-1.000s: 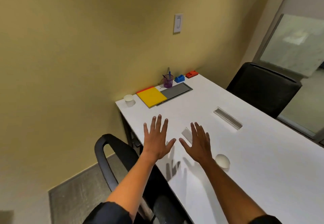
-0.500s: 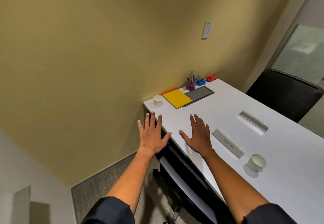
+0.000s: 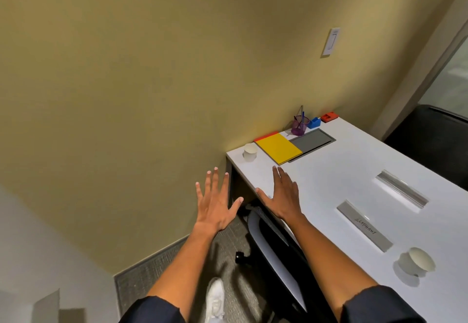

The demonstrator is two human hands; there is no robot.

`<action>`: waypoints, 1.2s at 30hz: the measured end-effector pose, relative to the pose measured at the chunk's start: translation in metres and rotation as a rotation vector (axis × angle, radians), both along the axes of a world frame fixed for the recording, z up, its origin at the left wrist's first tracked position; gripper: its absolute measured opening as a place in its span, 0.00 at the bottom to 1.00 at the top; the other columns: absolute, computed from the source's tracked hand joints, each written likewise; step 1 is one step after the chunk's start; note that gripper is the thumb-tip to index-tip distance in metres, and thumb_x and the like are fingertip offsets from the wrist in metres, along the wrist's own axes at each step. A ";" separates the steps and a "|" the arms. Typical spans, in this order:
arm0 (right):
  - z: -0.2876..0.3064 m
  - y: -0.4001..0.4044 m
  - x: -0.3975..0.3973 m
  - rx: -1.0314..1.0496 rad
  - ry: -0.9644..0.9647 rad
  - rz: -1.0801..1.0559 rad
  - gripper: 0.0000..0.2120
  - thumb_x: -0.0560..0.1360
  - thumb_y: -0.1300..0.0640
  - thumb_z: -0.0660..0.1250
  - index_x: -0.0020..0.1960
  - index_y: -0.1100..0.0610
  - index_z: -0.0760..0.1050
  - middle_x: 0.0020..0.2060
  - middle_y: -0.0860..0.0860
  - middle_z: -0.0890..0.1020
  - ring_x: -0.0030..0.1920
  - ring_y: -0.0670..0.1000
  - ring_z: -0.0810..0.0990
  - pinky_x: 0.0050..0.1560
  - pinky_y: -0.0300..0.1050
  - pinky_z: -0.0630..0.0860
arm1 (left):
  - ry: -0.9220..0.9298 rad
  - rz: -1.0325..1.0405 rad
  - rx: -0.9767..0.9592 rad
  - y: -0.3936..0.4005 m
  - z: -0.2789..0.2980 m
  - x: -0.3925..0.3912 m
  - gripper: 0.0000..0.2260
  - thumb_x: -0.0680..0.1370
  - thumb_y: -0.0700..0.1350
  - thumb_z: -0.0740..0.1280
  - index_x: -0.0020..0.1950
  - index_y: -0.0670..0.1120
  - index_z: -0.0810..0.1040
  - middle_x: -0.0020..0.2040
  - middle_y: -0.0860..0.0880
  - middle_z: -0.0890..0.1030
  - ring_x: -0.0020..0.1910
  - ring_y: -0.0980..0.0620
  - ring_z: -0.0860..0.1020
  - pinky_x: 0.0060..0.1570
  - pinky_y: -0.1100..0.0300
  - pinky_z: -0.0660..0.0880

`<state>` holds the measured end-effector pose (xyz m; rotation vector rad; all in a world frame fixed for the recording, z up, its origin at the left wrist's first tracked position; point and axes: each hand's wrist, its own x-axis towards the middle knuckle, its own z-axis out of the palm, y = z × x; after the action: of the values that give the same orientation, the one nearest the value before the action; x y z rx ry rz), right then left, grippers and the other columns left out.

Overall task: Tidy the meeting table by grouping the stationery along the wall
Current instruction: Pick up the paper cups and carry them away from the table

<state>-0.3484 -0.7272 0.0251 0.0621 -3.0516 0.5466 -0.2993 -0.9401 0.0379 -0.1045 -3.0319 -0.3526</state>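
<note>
1. The left hand (image 3: 215, 206) is spread wide with the palm down and holds nothing; it sits in the lower middle of the frame, off the near edge of the white worktop (image 3: 342, 170), over the floor.
2. The right hand (image 3: 285, 196) is also flat, fingers close together and thumb out, holding nothing, over the near corner of the worktop. Whether it touches the surface cannot be told.
3. The stationery is grouped in the centre right of the frame, at the far end of the worktop along the tan wall (image 3: 126, 69): a yellow pad (image 3: 278, 147) on a red sheet (image 3: 266, 136), with a grey tray (image 3: 312, 141) just beside it.
4. Behind the tray stand a purple pen cup (image 3: 299, 125) with pens, a blue item (image 3: 314, 122) and a red item (image 3: 329, 117), in a row near the wall.
5. A white cup (image 3: 250, 151) sits at the worktop's left corner.
6. Lower right: a grey name plate (image 3: 364, 225) and a second white cup (image 3: 416, 260).
7. A dark chair (image 3: 278, 246) is pushed under the worktop edge.
</note>
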 end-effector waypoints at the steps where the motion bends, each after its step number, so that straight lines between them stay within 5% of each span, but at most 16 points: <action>1: -0.004 -0.004 -0.013 -0.010 -0.008 -0.006 0.44 0.74 0.30 0.56 0.79 0.52 0.44 0.79 0.52 0.49 0.79 0.56 0.50 0.76 0.61 0.51 | -0.004 -0.005 -0.003 -0.005 -0.005 -0.011 0.37 0.77 0.68 0.47 0.79 0.49 0.45 0.79 0.43 0.40 0.78 0.43 0.39 0.74 0.34 0.44; 13: -0.052 -0.033 -0.180 -0.130 -0.071 -0.171 0.47 0.71 0.31 0.63 0.79 0.55 0.49 0.78 0.53 0.58 0.77 0.54 0.59 0.74 0.56 0.62 | -0.151 -0.112 -0.018 -0.026 -0.057 -0.186 0.38 0.76 0.69 0.49 0.79 0.52 0.41 0.79 0.47 0.37 0.78 0.46 0.36 0.75 0.40 0.38; 17: -0.071 -0.031 -0.222 -0.122 -0.138 -0.201 0.48 0.71 0.32 0.64 0.79 0.53 0.46 0.79 0.51 0.55 0.78 0.53 0.56 0.76 0.53 0.59 | -0.160 -0.134 -0.043 -0.017 -0.078 -0.229 0.38 0.75 0.68 0.52 0.79 0.51 0.49 0.80 0.46 0.47 0.79 0.45 0.46 0.74 0.39 0.47; 27: -0.099 -0.034 -0.275 -0.260 -0.144 -0.218 0.49 0.66 0.40 0.76 0.77 0.55 0.56 0.74 0.52 0.66 0.73 0.53 0.67 0.72 0.48 0.65 | -0.282 -0.176 0.006 -0.016 -0.131 -0.281 0.39 0.75 0.70 0.50 0.78 0.54 0.36 0.80 0.48 0.38 0.78 0.46 0.38 0.74 0.43 0.39; 36: -0.119 -0.051 -0.323 -0.250 -0.203 -0.248 0.48 0.68 0.44 0.75 0.78 0.54 0.52 0.74 0.53 0.64 0.72 0.55 0.66 0.72 0.52 0.65 | -0.331 -0.176 0.040 -0.021 -0.147 -0.300 0.38 0.76 0.68 0.53 0.78 0.54 0.39 0.80 0.48 0.40 0.79 0.46 0.40 0.75 0.43 0.43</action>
<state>-0.6713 -0.7784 -0.0940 -0.3965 -3.0822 0.9591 -0.5990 -0.9612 -0.1095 -0.3452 -3.3490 -0.4890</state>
